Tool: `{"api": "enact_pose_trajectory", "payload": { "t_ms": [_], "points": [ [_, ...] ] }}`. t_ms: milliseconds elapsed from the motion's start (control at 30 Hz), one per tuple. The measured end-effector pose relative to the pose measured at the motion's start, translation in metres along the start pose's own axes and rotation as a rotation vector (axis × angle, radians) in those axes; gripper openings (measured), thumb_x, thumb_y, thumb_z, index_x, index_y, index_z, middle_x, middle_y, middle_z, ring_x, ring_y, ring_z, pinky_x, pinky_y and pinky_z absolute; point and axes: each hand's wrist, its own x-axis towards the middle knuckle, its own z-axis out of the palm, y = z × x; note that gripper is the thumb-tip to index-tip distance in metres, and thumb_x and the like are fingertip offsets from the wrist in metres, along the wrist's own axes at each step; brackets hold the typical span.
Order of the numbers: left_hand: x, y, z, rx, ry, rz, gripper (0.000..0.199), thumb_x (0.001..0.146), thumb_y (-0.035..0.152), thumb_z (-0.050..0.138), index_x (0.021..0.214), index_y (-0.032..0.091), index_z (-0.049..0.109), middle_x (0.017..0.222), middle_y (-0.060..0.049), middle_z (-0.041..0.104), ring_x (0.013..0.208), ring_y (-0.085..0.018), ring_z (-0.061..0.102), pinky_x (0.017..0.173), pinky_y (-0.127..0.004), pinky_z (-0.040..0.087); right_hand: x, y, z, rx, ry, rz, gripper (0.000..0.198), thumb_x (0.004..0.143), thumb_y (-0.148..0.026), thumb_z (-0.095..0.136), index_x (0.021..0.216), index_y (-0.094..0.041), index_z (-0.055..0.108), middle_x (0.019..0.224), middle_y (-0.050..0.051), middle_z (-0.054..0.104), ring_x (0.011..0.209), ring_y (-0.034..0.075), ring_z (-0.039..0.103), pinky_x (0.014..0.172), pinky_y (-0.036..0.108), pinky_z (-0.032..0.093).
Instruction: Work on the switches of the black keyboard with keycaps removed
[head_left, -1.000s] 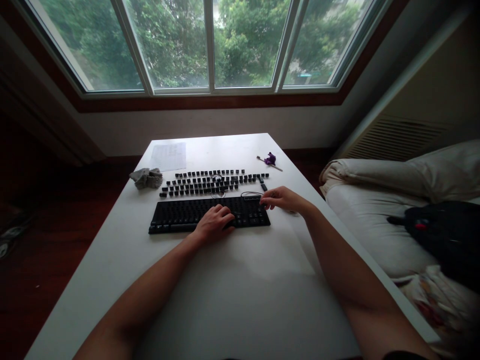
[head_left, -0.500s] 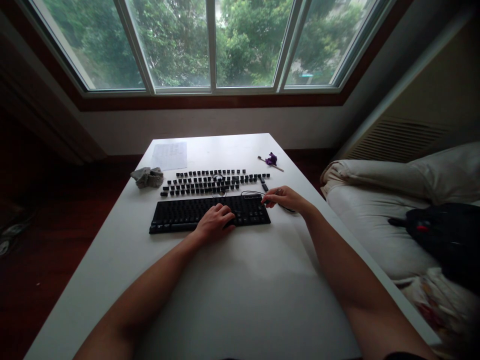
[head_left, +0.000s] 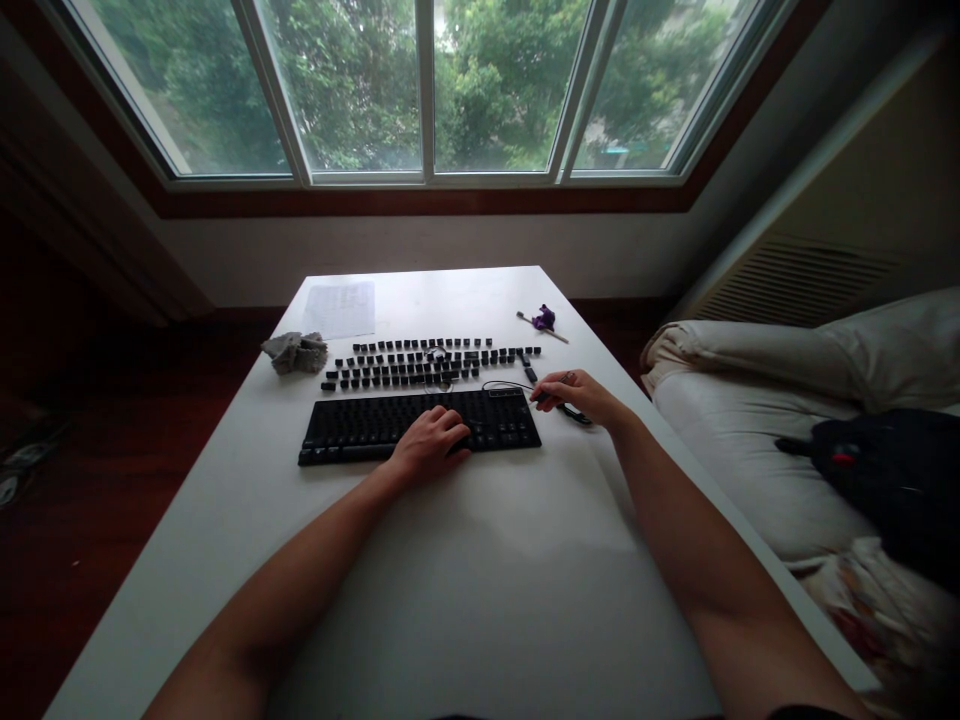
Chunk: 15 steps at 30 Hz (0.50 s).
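A black keyboard lies across the white table. My left hand rests flat on its right half, fingers spread over the keys and hiding some of them. Just off the keyboard's upper right corner is my right hand, its thumb and fingers pinched together. A small dark piece shows at those fingertips, too small to name, and thin dark lines show over the fingers. Several loose black keycaps stand in rows behind the keyboard. Beneath and beside my right hand lies a black cable.
A grey cloth lies left of the keycaps, near a sheet of paper. At the back right is a thin brush with a purple bundle. A sofa holding a black bag stands right of the table.
My right hand has shifted slightly right, away from the keyboard's right end, with its fingers still pinched. My left hand stays on the keyboard.
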Motion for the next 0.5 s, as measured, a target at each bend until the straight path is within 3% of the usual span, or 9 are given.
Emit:
{"api": "enact_pose_trajectory", "payload": {
  "t_ms": [233,500],
  "points": [
    [0.000,0.000,0.003,-0.064,0.049,-0.053,0.022,0.092,0.036,0.063,0.110,0.023,0.065,0.110,-0.008,0.064,0.101,-0.024,0.055,0.092,-0.041,0.047,0.001,-0.017,0.017,0.016,0.026,-0.061,0.041,0.084,-0.052,0.071,0.093,-0.013,0.079,0.089,0.011,0.077,0.077,0.020,0.073,0.073,0.032,0.059],
    [0.001,-0.001,0.004,-0.310,0.195,-0.270,0.033,0.089,0.031,0.066,0.120,0.026,0.060,0.103,-0.003,0.064,0.095,-0.020,0.062,0.082,-0.032,0.050,0.006,-0.030,0.079,0.164,-0.026,-0.147,0.043,0.085,-0.054,0.070,0.101,-0.015,0.077,0.103,0.012,0.076,0.085,0.021,0.074,0.076,0.034,0.062]
  ]
}}
